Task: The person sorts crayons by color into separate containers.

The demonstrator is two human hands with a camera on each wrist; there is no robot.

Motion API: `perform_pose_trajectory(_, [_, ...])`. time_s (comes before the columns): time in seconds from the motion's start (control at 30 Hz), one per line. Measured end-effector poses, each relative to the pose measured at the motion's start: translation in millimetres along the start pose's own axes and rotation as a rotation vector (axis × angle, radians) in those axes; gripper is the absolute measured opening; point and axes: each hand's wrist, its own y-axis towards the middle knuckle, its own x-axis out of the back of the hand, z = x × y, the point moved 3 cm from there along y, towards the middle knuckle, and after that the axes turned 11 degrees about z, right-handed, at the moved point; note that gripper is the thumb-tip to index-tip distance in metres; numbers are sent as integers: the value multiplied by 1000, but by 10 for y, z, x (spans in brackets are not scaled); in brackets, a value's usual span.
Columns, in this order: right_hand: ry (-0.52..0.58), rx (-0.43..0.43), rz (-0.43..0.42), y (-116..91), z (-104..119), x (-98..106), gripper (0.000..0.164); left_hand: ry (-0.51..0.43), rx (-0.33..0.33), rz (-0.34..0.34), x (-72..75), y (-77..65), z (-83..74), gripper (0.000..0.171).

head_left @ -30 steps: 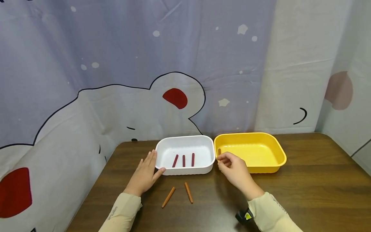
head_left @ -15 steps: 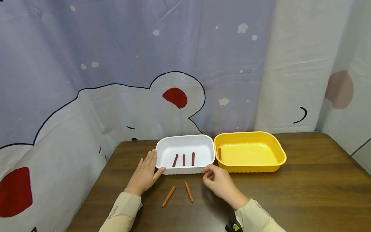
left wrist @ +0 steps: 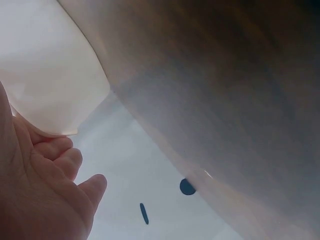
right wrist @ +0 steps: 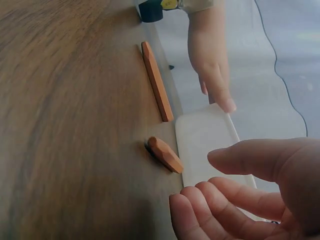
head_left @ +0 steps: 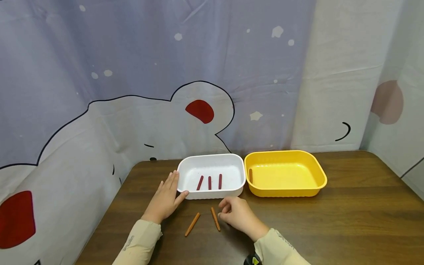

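My left hand (head_left: 164, 200) rests against the left end of the white tray (head_left: 212, 195), fingers stretched along its side and thumb at the front rim. In the left wrist view that hand (left wrist: 50, 175) shows beside the tray's pale wall. My right hand (head_left: 240, 215) hovers just right of an orange-brown crayon (head_left: 215, 219) on the table. The right wrist view shows this hand (right wrist: 250, 195) with loosely bent fingers, a gap between thumb and fingertips, and nothing held. A second orange-brown crayon (head_left: 192, 224) lies slanted to the left.
Three dark red crayons (head_left: 209, 183) lie in the white tray. The yellow tray (head_left: 286, 192) stands close on its right, with one brown crayon (head_left: 250, 176) along its left wall. Behind the wooden table (head_left: 357, 221) hangs a printed curtain (head_left: 265, 73).
My right hand has left the yellow tray, where the brown crayon now lies, and has moved left and nearer, beside a crayon on the table. The left hand stays put.
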Motion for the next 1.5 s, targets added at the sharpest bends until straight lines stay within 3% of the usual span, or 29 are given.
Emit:
perform_pose_trajectory(0.43, [-23,-68,-34,116,28,-138,15,-1,1,0,14,-10,-13,84])
perform_pose_trajectory(1.03, [-182,-193,-50,221,69,-283,35,-7,-4,-14,0,-3,2,84])
perform_pose_trajectory(1.5, [-109,-146,-94,165,30,-258,24,-4,-3,-9,-10,5,11,84])
